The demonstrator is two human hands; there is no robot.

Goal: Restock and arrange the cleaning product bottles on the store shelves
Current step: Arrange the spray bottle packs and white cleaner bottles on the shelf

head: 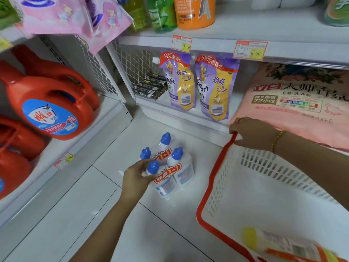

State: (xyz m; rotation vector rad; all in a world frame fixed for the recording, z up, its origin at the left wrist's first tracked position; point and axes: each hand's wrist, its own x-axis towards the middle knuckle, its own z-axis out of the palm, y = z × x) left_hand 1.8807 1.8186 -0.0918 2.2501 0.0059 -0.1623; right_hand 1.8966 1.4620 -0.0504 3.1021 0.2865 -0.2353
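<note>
Nearest, a blurred yellow-and-orange packet lies in a white plastic basket with a red rim, which stands on the pale floor tiles. To its left, the left hand curls its fingers round the neck of the closest blue-capped white bottle, part of a wrapped "1+1" twin pack. A second twin pack stands on the floor just behind, touching it. The right hand grips the basket's far rim. Beyond, the bottom shelf holds black boxes, two purple Comfort refill pouches and a pink washing-powder bag. Red detergent jugs fill the left shelf.
</note>
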